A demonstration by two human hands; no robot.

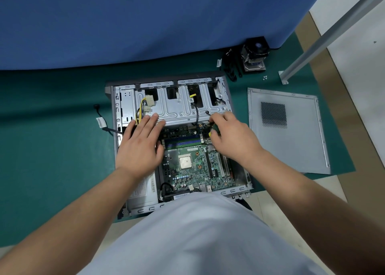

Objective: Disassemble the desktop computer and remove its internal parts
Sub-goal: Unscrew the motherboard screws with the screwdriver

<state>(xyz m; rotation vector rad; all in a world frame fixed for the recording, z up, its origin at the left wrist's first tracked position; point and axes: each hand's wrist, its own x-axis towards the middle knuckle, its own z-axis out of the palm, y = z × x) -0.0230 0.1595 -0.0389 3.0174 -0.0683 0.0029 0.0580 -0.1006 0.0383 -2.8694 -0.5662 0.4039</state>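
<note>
An open desktop case (116,112) lies on its side on a green mat. Inside it a green motherboard (191,170) shows a bare CPU (185,162) and blue memory slots (181,142). My left hand (139,145) lies flat with straight fingers on the left part of the board and the edge of the metal drive cage (179,108). My right hand (231,135) grips a screwdriver with a green and yellow handle (213,130) at the board's upper right corner; its tip is hidden. A power supply (141,193) sits at the lower left of the case.
The removed side panel (295,145) lies on the mat to the right. A CPU cooler with fan (255,54) and black cables (231,66) sit behind the case, with small screws (265,77) nearby. A loose cable (102,125) trails left. A blue cloth (125,20) covers the back.
</note>
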